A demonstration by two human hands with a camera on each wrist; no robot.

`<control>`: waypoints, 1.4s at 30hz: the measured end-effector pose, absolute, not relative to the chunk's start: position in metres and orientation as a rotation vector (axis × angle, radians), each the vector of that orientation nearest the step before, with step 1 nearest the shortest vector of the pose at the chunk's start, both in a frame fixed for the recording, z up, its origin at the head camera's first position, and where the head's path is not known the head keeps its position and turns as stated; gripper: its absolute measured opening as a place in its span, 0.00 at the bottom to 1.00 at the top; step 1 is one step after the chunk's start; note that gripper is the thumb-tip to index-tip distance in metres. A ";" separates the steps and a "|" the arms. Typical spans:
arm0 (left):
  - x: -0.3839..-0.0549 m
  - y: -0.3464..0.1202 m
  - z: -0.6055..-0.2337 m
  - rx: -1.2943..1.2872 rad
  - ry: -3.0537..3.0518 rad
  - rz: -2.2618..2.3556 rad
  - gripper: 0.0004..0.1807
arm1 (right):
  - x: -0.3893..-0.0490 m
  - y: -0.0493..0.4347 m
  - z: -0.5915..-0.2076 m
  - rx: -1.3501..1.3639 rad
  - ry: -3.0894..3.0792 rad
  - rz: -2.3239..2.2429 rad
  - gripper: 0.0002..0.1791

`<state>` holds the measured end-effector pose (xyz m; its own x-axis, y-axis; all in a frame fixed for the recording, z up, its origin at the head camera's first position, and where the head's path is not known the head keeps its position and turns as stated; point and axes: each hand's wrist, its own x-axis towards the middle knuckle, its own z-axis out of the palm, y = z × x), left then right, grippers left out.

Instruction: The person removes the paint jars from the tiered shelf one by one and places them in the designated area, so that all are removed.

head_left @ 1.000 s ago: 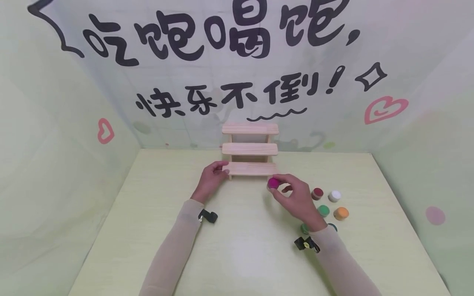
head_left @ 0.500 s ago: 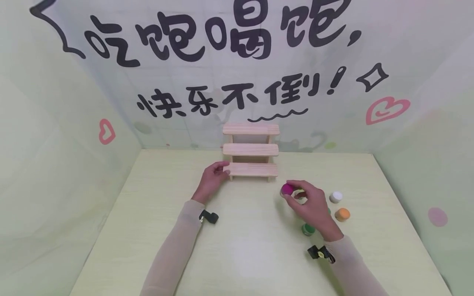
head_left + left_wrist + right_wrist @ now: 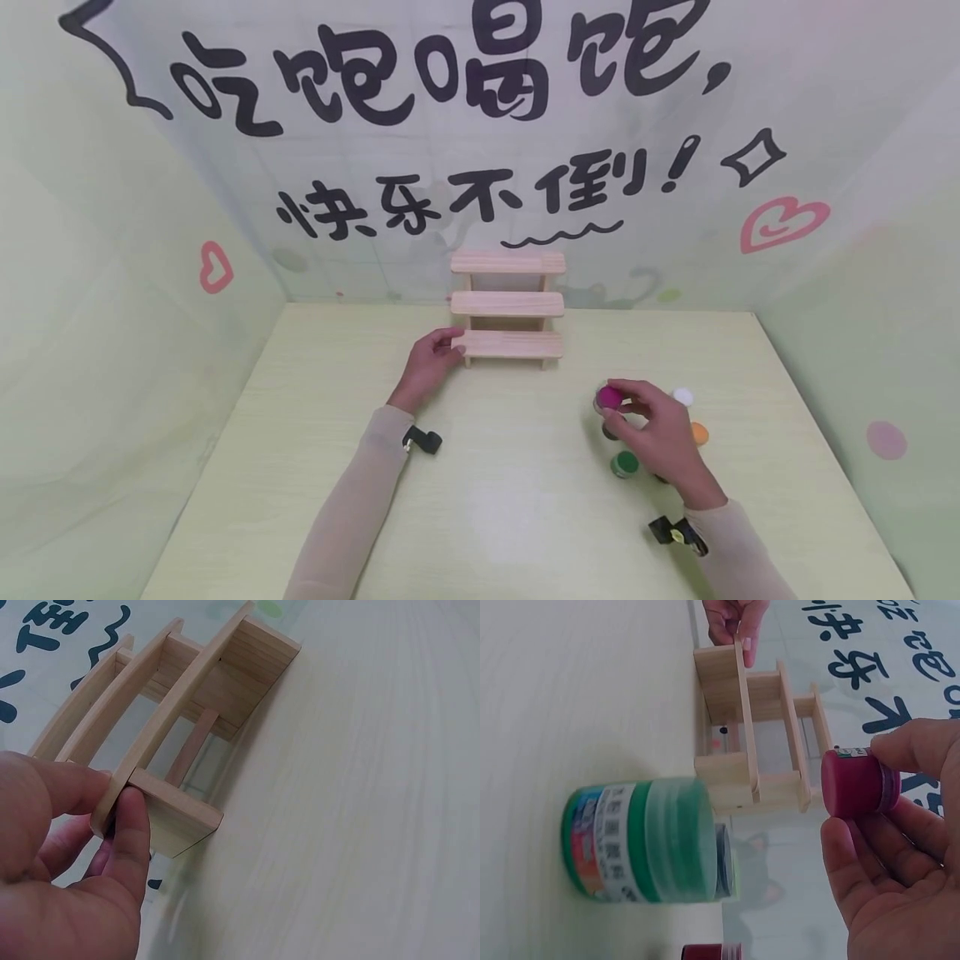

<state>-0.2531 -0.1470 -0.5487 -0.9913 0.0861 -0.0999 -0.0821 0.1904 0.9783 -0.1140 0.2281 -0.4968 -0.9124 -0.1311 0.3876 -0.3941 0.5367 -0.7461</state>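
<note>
My left hand (image 3: 427,362) pinches the left end of the lowest step of a three-step wooden display stand (image 3: 506,344). In the left wrist view the thumb and fingers sit above and below that board's end (image 3: 112,795). My right hand (image 3: 663,433) holds a small magenta paint jar (image 3: 609,398) between thumb and fingers, right of the stand and nearer the person. The right wrist view shows the jar (image 3: 853,784) gripped at one end. Just beyond the fingers a dark jar (image 3: 611,432) is mostly covered by the hand.
A green-lidded paint jar (image 3: 624,464) stands left of the right wrist. White (image 3: 682,396) and orange (image 3: 700,433) jars are partly behind the right hand. A dark red jar (image 3: 705,952) shows at the right wrist view's bottom edge. A printed cloth (image 3: 360,167) hangs behind the stand.
With the magenta jar, my right hand has moved away from the stand, rightward and toward the person, over the other jars. The left hand stays at the stand.
</note>
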 end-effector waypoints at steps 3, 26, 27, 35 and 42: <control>-0.253 -0.146 -0.549 0.004 2.316 1.924 0.20 | -0.110 0.234 -0.498 0.429 -2.481 1.316 0.22; -0.249 -0.147 -0.548 -0.003 2.326 1.907 0.20 | -0.071 0.283 -0.504 0.069 -2.625 1.279 0.26; -0.249 -0.147 -0.548 -0.005 2.326 1.905 0.20 | -0.069 0.285 -0.505 0.068 -2.625 1.266 0.26; -0.250 -0.148 -0.549 -0.025 2.323 1.898 0.19 | -0.059 0.296 -0.508 0.019 -2.613 1.201 0.24; -0.252 -0.146 -0.548 -0.011 2.340 1.888 0.20 | -0.050 0.308 -0.512 -0.037 -2.610 1.204 0.24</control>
<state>-0.2516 -0.1464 -0.5482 -0.9909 0.0786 -0.1095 -0.0904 0.2147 0.9725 -0.0498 0.3084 -0.5121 -0.9643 0.1332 0.2288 -0.0876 0.6552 -0.7504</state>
